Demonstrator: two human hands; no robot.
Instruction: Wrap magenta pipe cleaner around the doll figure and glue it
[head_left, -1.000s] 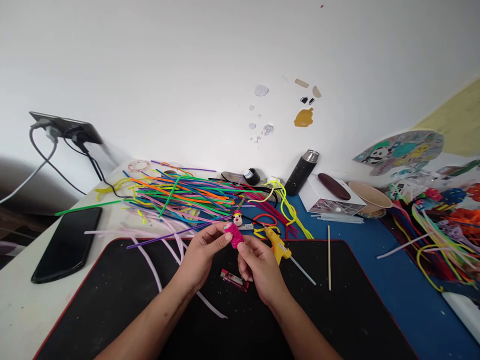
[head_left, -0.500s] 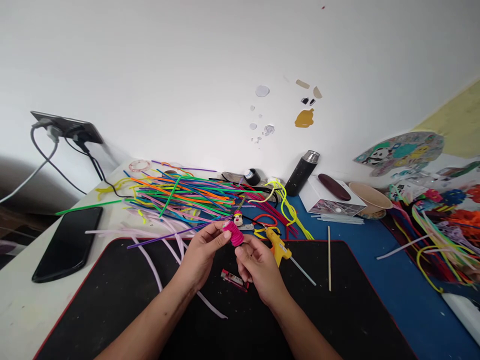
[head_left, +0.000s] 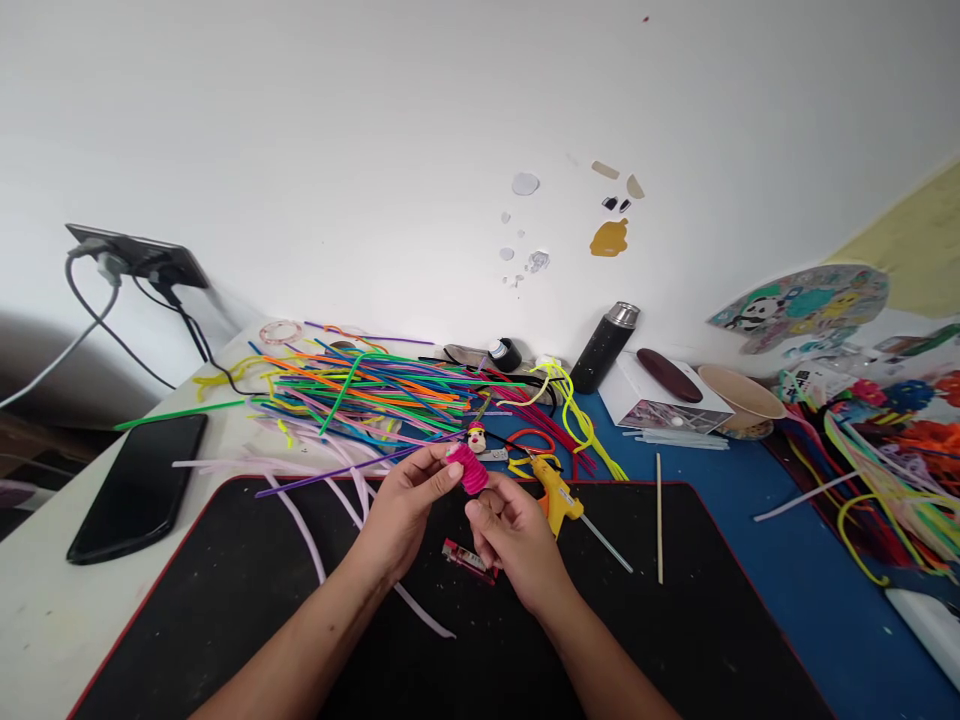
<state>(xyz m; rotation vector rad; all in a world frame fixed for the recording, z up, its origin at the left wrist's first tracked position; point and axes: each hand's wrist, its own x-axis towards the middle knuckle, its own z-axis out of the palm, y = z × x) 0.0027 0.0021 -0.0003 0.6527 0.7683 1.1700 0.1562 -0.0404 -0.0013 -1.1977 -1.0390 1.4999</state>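
My left hand point(head_left: 409, 500) pinches a bright pink coil of wound pipe cleaner point(head_left: 469, 469) between thumb and fingers, above the black mat point(head_left: 600, 640). At the coil's lower right end is my right hand point(head_left: 514, 530), its fingers curled and thumb pressed in. Whatever those fingers hold is hidden. Just behind the coil is a small doll-like head point(head_left: 476, 437) with a pink and yellow top. A red lighter-like item point(head_left: 469, 558) lies on the mat below the hands. Beside my right hand rests a yellow glue gun point(head_left: 556, 495) with a clear glue stick in it.
Many coloured pipe cleaners point(head_left: 375, 390) are heaped at the back. A phone point(head_left: 139, 488) lies on the left and a thin wooden stick point(head_left: 659, 520) on the right. A dark flask point(head_left: 604, 350) and a white box point(head_left: 660, 395) stand by the wall.
My right thumb has shifted slightly down and left, a little away from the coil's end. The left hand keeps its hold on the pink coil.
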